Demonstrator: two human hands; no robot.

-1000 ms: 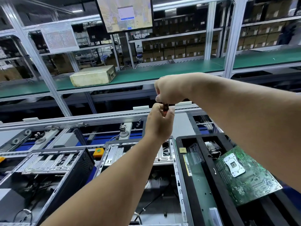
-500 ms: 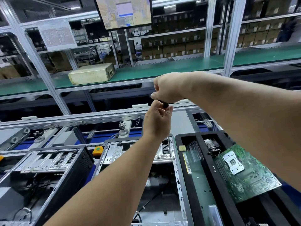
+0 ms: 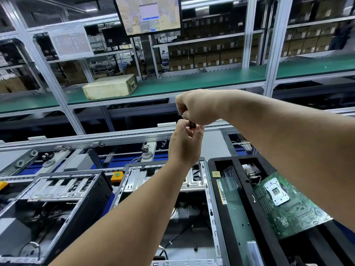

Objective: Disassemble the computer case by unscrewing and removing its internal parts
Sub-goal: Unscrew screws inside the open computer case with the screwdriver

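Since a second ago both hands have stayed raised above the open computer case (image 3: 165, 191), barely shifting. My right hand (image 3: 197, 107) is fisted round a small dark tool (image 3: 192, 125); the left hand (image 3: 185, 140) pinches its lower end with curled fingers. I judge the tool is being adjusted, so no unscrewing is under way. The circuit board (image 3: 288, 204) lies in the black tray (image 3: 211, 164). The tool is mostly hidden; its tip cannot be made out.
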